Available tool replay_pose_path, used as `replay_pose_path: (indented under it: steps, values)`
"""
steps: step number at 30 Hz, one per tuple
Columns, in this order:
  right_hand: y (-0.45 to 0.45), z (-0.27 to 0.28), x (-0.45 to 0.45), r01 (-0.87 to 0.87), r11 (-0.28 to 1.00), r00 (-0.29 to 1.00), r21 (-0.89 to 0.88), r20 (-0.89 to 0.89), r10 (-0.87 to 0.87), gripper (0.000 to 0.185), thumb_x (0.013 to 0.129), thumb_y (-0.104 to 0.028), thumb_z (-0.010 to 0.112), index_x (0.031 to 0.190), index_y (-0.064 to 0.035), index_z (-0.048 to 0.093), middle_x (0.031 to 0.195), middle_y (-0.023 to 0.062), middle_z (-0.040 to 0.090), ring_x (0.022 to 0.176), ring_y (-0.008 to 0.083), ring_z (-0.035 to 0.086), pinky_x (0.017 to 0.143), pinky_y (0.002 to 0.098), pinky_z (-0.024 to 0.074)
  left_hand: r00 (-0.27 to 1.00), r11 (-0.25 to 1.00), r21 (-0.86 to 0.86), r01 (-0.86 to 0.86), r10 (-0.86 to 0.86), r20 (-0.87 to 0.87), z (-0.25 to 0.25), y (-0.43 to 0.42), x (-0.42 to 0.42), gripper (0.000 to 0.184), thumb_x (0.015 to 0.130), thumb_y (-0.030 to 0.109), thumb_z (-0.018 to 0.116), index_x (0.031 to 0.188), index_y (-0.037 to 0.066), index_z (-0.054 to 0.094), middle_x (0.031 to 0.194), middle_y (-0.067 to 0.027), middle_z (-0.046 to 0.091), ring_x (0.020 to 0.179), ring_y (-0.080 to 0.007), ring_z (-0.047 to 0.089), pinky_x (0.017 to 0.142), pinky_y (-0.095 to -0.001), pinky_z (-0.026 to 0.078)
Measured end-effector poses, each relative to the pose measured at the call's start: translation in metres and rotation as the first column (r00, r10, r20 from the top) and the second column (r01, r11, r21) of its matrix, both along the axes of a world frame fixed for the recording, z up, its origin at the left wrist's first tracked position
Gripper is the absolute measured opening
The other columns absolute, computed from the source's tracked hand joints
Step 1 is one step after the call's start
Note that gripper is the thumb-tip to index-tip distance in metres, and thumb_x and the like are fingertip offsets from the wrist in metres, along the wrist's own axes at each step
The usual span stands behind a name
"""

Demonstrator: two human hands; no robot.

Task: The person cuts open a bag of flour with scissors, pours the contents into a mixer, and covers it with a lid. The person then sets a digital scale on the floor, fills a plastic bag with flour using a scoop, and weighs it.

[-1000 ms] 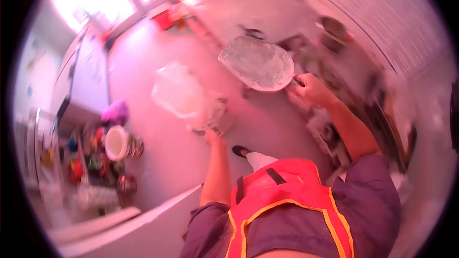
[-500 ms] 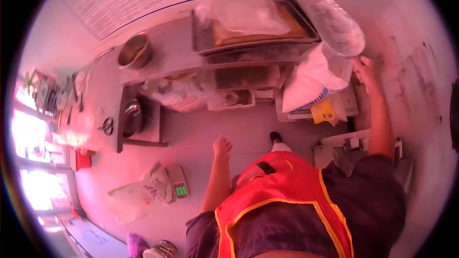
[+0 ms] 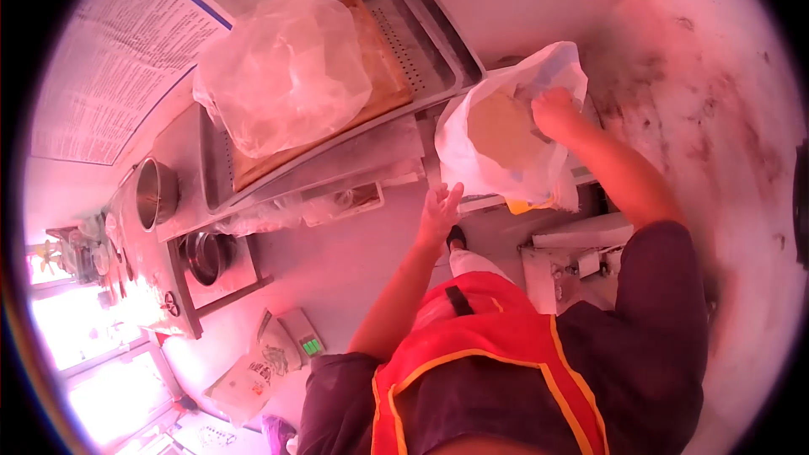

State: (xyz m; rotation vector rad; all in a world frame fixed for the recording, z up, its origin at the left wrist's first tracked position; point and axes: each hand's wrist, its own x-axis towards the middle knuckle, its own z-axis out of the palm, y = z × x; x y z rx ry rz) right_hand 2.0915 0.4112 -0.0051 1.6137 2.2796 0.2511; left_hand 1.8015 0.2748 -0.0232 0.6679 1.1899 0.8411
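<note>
A white sack stands with its mouth wide open, showing a pale tan powder inside. My right hand reaches into the mouth at its right side, fingers curled. What they hold, if anything, is hidden; a bluish-grey patch shows beside them. My left hand is just below the sack's left edge, its fingers apart and nothing in them. Whether it touches the sack I cannot tell.
To the left, a large clear plastic bag lies on a wooden board in metal trays. A metal pot stands farther along the counter. On the floor are a scale and a printed bag. Stained wall rises at right.
My right hand has moved left from the clear, oval plastic thing into the sack, whose mouth now shows open. My left hand has risen towards the sack. The view has turned and come closer.
</note>
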Motion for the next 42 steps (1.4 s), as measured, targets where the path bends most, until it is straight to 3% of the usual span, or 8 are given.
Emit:
replay_pose_path:
  steps: [5, 9, 13, 20, 22, 29, 36, 42]
  values:
    - [0.037, -0.004, 0.003, -0.104, 0.99, 0.935, -0.096, 0.33, 0.13, 0.015, 0.07, -0.014, 0.055, 0.08, -0.0072, 0.064, 0.077, 0.0118, 0.063, 0.07, 0.0263, 0.06, 0.056, 0.0394, 0.0417, 0.973, 0.997, -0.052, 0.058, -0.068, -0.218, 0.001, 0.032, 0.035, 0.067, 0.075, 0.044, 0.066, 0.111, -0.006, 0.04, 0.108, -0.0148, 0.045, 0.094, -0.0204, 0.049, 0.072, -0.0303, 0.043]
    - [0.051, -0.131, 0.072, 0.187, 0.982, 0.964, 0.037, -0.201, -0.176, 0.02, 0.074, -0.017, 0.052, 0.086, -0.0067, 0.063, 0.085, 0.0109, 0.064, 0.076, 0.0244, 0.062, 0.061, 0.0399, 0.0441, 0.868, 0.979, 0.061, 0.192, -0.14, -0.476, -0.032, 0.042, 0.06, 0.06, 0.073, 0.041, 0.068, 0.1, -0.007, 0.045, 0.101, -0.0201, 0.048, 0.089, -0.0268, 0.051, 0.071, -0.0352, 0.044]
    - [0.03, -0.147, 0.056, 0.252, 0.93, 0.967, -0.267, 0.103, -0.233, 0.025, 0.073, -0.018, 0.053, 0.094, -0.0067, 0.062, 0.089, 0.0101, 0.064, 0.081, 0.0246, 0.063, 0.068, 0.0406, 0.0467, 0.792, 0.959, 0.127, 0.253, -0.13, -0.596, -0.041, 0.042, 0.061, 0.05, 0.073, 0.037, 0.067, 0.089, -0.005, 0.048, 0.095, -0.0239, 0.05, 0.083, -0.0323, 0.051, 0.07, -0.04, 0.043]
    - [0.04, -0.117, 0.036, -0.088, 0.923, 0.993, -0.375, -0.108, 0.051, 0.065, 0.065, -0.027, 0.066, 0.123, -0.0094, 0.043, 0.118, 0.0103, 0.048, 0.104, 0.0252, 0.052, 0.082, 0.0371, 0.0466, 0.708, 0.875, 0.249, 0.415, -0.139, -0.693, -0.024, 0.027, 0.054, 0.049, 0.075, 0.044, 0.062, 0.096, 0.001, 0.056, 0.091, -0.0194, 0.058, 0.085, -0.0319, 0.056, 0.076, -0.0408, 0.045]
    - [0.051, -0.092, 0.04, -0.166, 0.925, 0.981, -0.342, -0.15, 0.12, 0.036, 0.077, -0.025, 0.057, 0.106, -0.0048, 0.056, 0.095, 0.0171, 0.059, 0.088, 0.0308, 0.058, 0.079, 0.0397, 0.0459, 0.755, 0.782, 0.262, 0.565, -0.362, -0.547, 0.051, 0.056, 0.036, 0.047, 0.08, 0.043, 0.055, 0.103, 0.003, 0.057, 0.099, -0.0202, 0.058, 0.096, -0.0315, 0.054, 0.083, -0.038, 0.042]
    - [0.016, 0.05, -0.034, 0.189, 0.915, 0.786, -0.358, -0.503, -0.359, 0.047, 0.081, -0.03, 0.054, 0.117, 0.0, 0.049, 0.114, 0.0189, 0.054, 0.104, 0.0321, 0.053, 0.089, 0.038, 0.0409, 0.966, 0.262, 0.962, 0.072, 0.223, -0.134, 0.158, 0.122, 0.138, 0.036, 0.079, 0.036, 0.052, 0.098, 0.005, 0.056, 0.108, -0.0136, 0.053, 0.103, -0.0329, 0.047, 0.098, -0.0475, 0.028]
    - [-0.021, 0.105, -0.079, 0.223, 0.927, 0.723, -0.301, -0.586, -0.364, 0.044, 0.083, -0.029, 0.051, 0.116, 0.0004, 0.051, 0.114, 0.0192, 0.054, 0.104, 0.0317, 0.052, 0.09, 0.037, 0.04, 0.787, 0.499, 0.622, 0.603, -0.242, -0.568, 0.079, 0.099, 0.086, 0.035, 0.083, 0.034, 0.046, 0.102, 0.005, 0.055, 0.113, -0.0162, 0.05, 0.109, -0.034, 0.044, 0.099, -0.0482, 0.027]
    - [-0.049, 0.132, -0.139, 0.165, 0.949, 0.7, -0.267, -0.646, -0.304, 0.042, 0.085, -0.029, 0.048, 0.115, 0.0008, 0.052, 0.113, 0.0193, 0.054, 0.105, 0.0313, 0.052, 0.091, 0.0361, 0.0392, 0.983, 0.234, 0.954, 0.186, -0.047, -0.18, 0.175, 0.103, 0.07, 0.035, 0.085, 0.032, 0.042, 0.105, 0.005, 0.054, 0.118, -0.0184, 0.047, 0.114, -0.0348, 0.041, 0.099, -0.0488, 0.026]
